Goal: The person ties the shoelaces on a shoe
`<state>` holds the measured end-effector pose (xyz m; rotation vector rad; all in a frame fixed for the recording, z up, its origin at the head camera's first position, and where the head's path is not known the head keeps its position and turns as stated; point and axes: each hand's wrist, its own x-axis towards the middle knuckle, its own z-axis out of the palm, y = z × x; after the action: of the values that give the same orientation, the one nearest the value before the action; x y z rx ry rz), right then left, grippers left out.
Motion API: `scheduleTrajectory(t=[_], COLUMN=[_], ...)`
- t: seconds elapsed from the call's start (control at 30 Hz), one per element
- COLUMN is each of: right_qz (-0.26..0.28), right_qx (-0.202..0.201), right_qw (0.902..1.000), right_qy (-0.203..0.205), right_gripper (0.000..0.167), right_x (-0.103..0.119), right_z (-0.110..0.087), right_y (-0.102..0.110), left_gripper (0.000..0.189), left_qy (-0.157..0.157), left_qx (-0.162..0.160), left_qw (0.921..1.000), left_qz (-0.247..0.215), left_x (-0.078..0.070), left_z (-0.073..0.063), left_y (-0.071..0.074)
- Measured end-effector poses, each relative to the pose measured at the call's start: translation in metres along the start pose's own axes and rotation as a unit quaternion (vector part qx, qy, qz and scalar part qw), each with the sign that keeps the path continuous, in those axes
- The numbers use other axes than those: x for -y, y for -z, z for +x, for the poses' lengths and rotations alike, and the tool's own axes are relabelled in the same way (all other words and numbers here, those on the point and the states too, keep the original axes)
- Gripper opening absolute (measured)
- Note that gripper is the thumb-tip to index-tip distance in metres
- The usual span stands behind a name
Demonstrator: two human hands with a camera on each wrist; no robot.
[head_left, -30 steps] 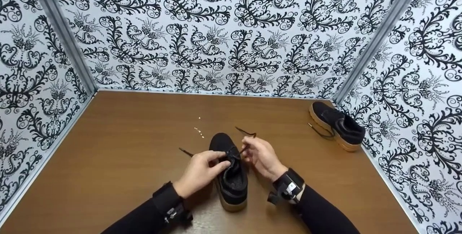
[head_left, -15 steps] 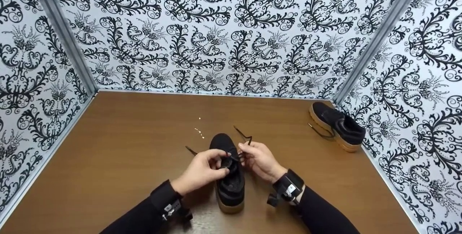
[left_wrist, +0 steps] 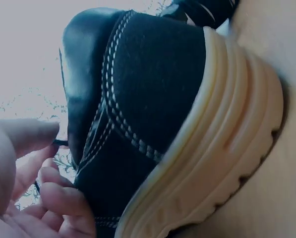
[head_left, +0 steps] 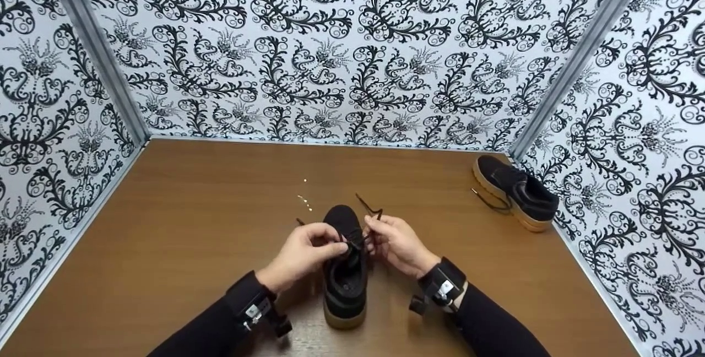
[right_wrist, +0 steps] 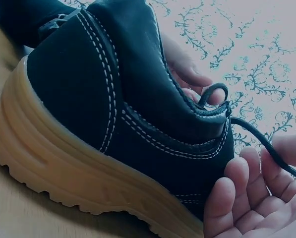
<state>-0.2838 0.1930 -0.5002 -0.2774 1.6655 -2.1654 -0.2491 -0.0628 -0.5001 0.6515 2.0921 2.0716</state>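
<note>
At the black shoe [head_left: 346, 303], both hands [head_left: 302, 252] [head_left: 399, 244] apparently pinch lace [right_wrist: 258, 134].

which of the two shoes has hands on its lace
The near shoe: the left hand and right hand hold its lace. The other shoe stands apart, by the right wall.

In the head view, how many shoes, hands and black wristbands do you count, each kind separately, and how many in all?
Shoes: 2 (near shoe, far shoe)
Hands: 2 (left hand, right hand)
Black wristbands: 2 (left wristband, right wristband)
Total: 6
</note>
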Motion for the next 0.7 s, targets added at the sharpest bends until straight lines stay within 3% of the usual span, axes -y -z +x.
scheduleTrajectory(t=[0.17, 0.3, 0.7], right_qz=[0.023, 0.019, -0.013], right_qx=[-0.010, -0.020, -0.041], right_qw=[0.9996, 0.9993, 0.9969], right_qy=[0.007, 0.026, 0.066], right_gripper=[0.031, 0.031, 0.028], right_x=[0.005, 0.009, 0.016], right_z=[0.000, 0.000, -0.001], right_y=[0.001, 0.003, 0.005], left_gripper=[0.013, 0.010, 0.018], left_qy=[0.030, 0.032, 0.007], left_qx=[-0.045, -0.073, -0.091], left_qw=[0.9967, 0.9909, 0.9825], left_qz=[-0.061, -0.108, -0.163], left_x=[-0.002, -0.004, -0.011], left_z=[0.000, 0.002, 0.007], left_y=[-0.001, 0.000, -0.002])
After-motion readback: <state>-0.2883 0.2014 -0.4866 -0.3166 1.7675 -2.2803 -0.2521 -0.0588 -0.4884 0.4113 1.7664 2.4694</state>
